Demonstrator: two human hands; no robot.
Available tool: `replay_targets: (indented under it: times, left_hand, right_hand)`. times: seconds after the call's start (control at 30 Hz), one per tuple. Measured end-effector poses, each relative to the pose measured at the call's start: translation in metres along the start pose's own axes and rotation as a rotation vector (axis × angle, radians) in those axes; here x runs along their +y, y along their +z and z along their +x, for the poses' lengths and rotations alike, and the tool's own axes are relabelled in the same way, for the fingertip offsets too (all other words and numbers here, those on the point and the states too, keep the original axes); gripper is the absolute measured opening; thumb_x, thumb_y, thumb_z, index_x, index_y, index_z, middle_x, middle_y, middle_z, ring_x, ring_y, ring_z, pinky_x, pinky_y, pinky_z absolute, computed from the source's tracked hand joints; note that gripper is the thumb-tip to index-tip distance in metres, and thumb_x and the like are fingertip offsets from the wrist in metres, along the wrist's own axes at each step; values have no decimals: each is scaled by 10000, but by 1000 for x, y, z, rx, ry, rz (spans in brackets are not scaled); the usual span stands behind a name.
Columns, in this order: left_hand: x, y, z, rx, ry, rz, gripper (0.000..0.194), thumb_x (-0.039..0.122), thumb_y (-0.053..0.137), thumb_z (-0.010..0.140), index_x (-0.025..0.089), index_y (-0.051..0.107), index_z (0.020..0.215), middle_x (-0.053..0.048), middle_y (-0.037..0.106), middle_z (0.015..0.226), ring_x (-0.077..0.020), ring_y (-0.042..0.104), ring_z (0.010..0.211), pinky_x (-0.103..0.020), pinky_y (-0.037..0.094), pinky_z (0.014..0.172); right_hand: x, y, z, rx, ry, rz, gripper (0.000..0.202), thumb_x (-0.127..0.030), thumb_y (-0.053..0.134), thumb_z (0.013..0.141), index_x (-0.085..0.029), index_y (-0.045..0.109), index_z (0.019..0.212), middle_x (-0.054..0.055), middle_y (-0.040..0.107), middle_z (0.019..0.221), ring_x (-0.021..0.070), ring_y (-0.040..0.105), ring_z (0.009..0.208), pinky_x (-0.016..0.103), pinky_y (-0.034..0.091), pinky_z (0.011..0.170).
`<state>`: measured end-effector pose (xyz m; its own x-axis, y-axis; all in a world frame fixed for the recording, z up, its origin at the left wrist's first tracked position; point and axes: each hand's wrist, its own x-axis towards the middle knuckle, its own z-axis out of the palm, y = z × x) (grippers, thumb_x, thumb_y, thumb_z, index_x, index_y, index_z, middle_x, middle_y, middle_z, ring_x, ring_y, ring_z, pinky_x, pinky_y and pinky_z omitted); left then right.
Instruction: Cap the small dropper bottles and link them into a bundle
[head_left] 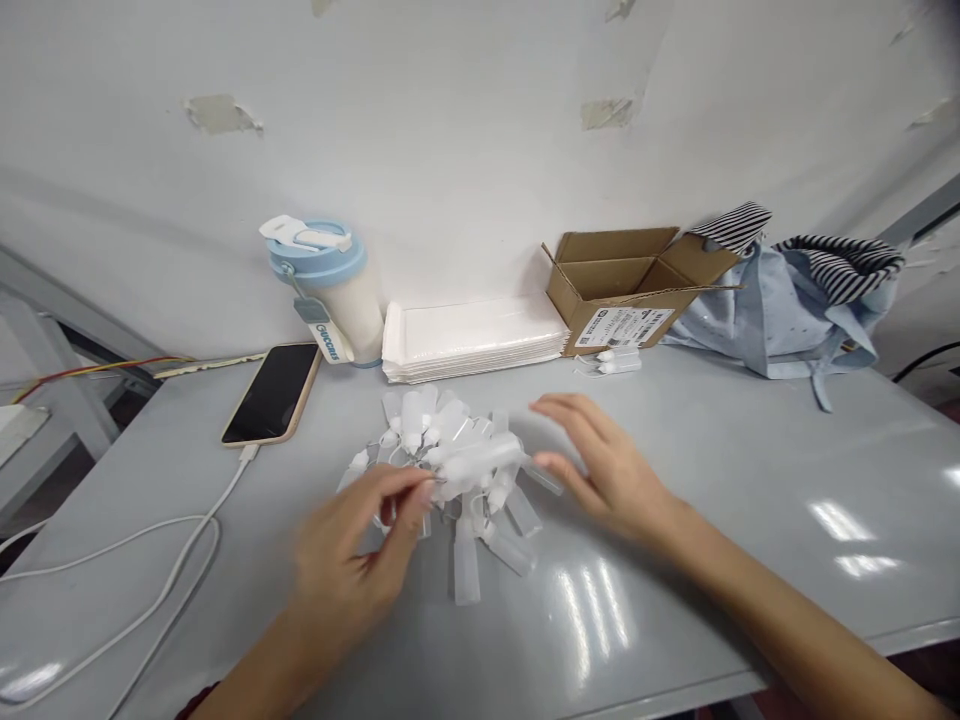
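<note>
A: What do the hands do now?

B: The left hand [352, 560] pinches the end of one small translucent plastic bottle [480, 462] between thumb and fingertips. This bottle lies on top of a pile of the same bottles [457, 480], in the middle of the grey worktop [712, 520]. The right hand [600, 465] is unclenched, fingers spread, and it rests at the right edge of the pile. I cannot tell if it really touches a bottle, the picture is blurred there.

A: How will such a bottle handle?

B: I think it is very light, it looks hollow. The wall looks thin and a little soft, so a strong squeeze may dent it. The surface seems smooth, so it may slip. The bottles lie loose across each other, so a push probably scatters them.

A: Where to hold it?

B: In my opinion on the narrow cap end or across the body, with two or three fingertips only.

A: What is near?

B: A phone [271, 392] with a white cable [161, 575] at the left, a blue-lidded cup [330, 285], a stack of white trays [472, 340] and a cardboard box [634, 285] behind.
</note>
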<state>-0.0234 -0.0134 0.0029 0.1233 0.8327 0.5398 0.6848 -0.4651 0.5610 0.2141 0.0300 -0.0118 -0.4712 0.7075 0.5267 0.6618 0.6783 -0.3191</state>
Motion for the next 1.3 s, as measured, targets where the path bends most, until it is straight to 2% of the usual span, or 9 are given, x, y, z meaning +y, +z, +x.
replay_targets:
  times: [0.1, 0.23, 0.37, 0.5, 0.67, 0.9, 1.07, 1.2, 1.3]
  left_hand:
    - [-3, -3, 3, 141, -183, 116, 75, 271, 557, 858, 231, 618, 839, 40, 595, 654, -121, 562, 602, -211, 440, 541]
    - [-10, 0, 1, 159, -253, 86, 181, 311, 587, 833, 234, 588, 996, 17, 572, 786, -134, 543, 683, -230, 447, 576]
    - [-12, 2, -3, 180, -137, -23, 179, 227, 581, 825, 209, 551, 1001, 13, 531, 792, -135, 521, 718, -248, 443, 628]
    - [-8, 0, -2, 106, 32, 3, 146, 140, 556, 825, 184, 538, 963, 21, 524, 739, -118, 499, 675, -236, 424, 616]
    - [0, -3, 1, 77, 210, -4, 163, 59, 535, 818, 163, 523, 942, 30, 509, 705, -100, 491, 640, -218, 390, 558]
    - [0, -4, -1, 55, 206, 6, 148, 55, 543, 821, 159, 536, 925, 19, 532, 707, -113, 490, 659, -224, 395, 563]
    - [-3, -1, -1, 60, 224, -10, 166, 37, 534, 819, 152, 542, 938, 7, 541, 720, -120, 487, 655, -248, 407, 592]
    - [-6, 2, 0, 54, 247, -33, 180, 27, 527, 820, 164, 531, 936, 2, 549, 725, -130, 480, 645, -270, 417, 600]
    - [-8, 4, -1, -45, 270, -8, 173, 33, 528, 830, 179, 532, 922, -12, 578, 764, -152, 499, 698, -301, 438, 655]
  right_hand:
    - [34, -4, 3, 75, 188, -195, 299, -281, 413, 924, -111, 495, 1155, 182, 551, 1116, 276, 527, 1054, 437, 467, 874]
    - [79, -10, -1, 42, 392, -451, 302, -151, 398, 875, -101, 512, 1151, 209, 530, 1159, 328, 513, 1059, 470, 465, 802]
    - [109, -14, -10, -26, 487, -513, 280, -103, 440, 806, -122, 586, 1044, 177, 595, 1050, 338, 552, 979, 454, 462, 739]
    - [123, -14, -14, -83, 515, -532, 303, -84, 467, 765, -153, 603, 1027, 126, 626, 1050, 290, 569, 977, 389, 461, 754]
    - [127, -14, -15, -107, 550, -558, 333, -88, 476, 767, -151, 607, 1066, 133, 615, 1099, 311, 555, 1008, 390, 455, 735]
    - [129, -16, -16, -127, 591, -512, 309, -166, 526, 785, -157, 612, 1082, 150, 598, 1119, 340, 536, 1014, 413, 447, 730]
    - [126, -13, -14, -157, 513, -349, 173, -266, 549, 804, -164, 654, 896, 108, 656, 909, 266, 607, 834, 372, 458, 707]
    - [102, -15, -4, -139, 421, -202, 146, -248, 527, 826, -141, 625, 833, 97, 652, 833, 220, 615, 747, 326, 467, 678]
    - [67, -18, 4, -134, 340, -94, 169, -290, 495, 877, -157, 598, 893, 66, 639, 827, 183, 602, 748, 283, 472, 669]
